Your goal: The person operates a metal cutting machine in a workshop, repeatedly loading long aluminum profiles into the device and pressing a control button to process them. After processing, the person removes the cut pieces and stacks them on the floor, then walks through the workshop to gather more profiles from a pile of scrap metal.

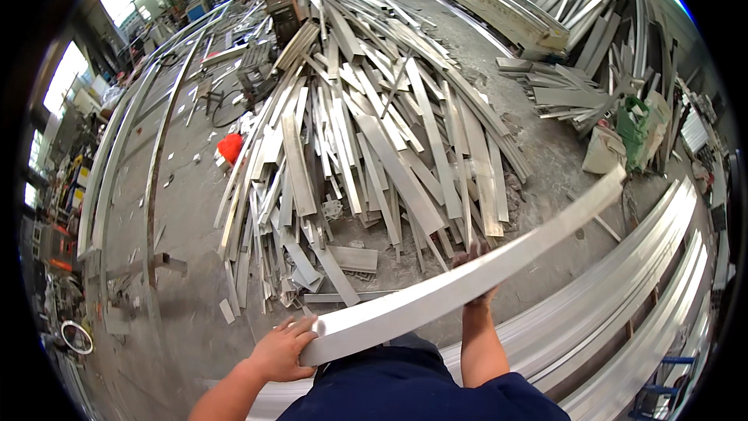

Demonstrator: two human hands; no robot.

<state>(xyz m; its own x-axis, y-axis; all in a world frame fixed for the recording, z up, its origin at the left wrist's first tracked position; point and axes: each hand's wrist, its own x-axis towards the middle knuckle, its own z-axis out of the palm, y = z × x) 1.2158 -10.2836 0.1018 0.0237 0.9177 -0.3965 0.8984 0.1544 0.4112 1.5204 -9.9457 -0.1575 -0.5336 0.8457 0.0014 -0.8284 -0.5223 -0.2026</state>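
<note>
With my left hand [282, 351] closed around its near end and my right hand [477, 273] gripping underneath farther along, I hold 1 metal strip [467, 274] off the ground, not yet on the scrap heap [374, 125] beyond my grip.

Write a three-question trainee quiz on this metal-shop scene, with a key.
1. True or false: both hands hold the long metal bar.
2. Which hand is at the bar's near end? A) left hand B) right hand
3. Fill in: beyond the bar, the floor holds a big heap of metal ____.

Key: 1 true; 2 A; 3 strips.
</note>
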